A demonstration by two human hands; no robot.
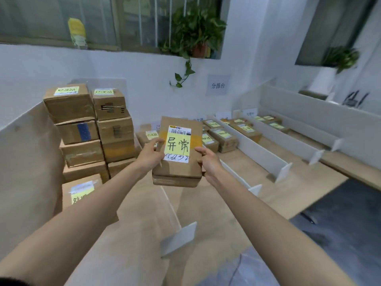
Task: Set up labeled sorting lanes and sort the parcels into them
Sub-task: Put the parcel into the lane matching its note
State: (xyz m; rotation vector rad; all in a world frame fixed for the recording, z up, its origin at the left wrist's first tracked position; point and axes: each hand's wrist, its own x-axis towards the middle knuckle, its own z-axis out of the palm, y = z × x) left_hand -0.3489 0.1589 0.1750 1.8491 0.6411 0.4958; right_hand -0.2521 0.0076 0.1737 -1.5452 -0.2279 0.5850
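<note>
Gripping a yellow-labelled parcel (181, 169) between left hand (149, 155) and right hand (208, 162); beyond, white-walled lanes (255, 150) hold more labelled boxes (224, 140).

We are looking at a matt cardboard parcel (177, 168) with a paper note (178, 144) over glossy tape (196, 139) (amber, translucent); right of the parcel, smooth white dividers (257, 154) are standing on a matt wood-grain table (292, 190).

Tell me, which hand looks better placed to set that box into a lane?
Probably the right hand: it grips the box on the side nearest the lanes; the left hand faces stacked cartons.
</note>
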